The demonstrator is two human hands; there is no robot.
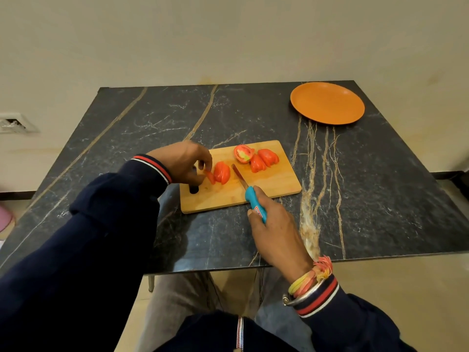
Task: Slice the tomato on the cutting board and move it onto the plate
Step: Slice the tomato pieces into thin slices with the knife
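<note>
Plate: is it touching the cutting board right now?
Apart. Head view shows bare table between the plate and the cutting board.

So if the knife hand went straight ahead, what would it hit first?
Likely the tomato piece by the left hand; the knife aims just beside it, so it might only skim the cutting board.

The left hand [181,161] is pinching a thin tomato slice [210,177], with a cut tomato chunk [222,173] lying just right of its fingertips on the cutting board [279,184]. The right hand [274,229] is gripping a blue-handled knife [250,196], blade pointing away from it. More tomato pieces [258,158] are lying beyond the blade; the orange plate [327,102] is sitting well beyond, rightward.
</note>
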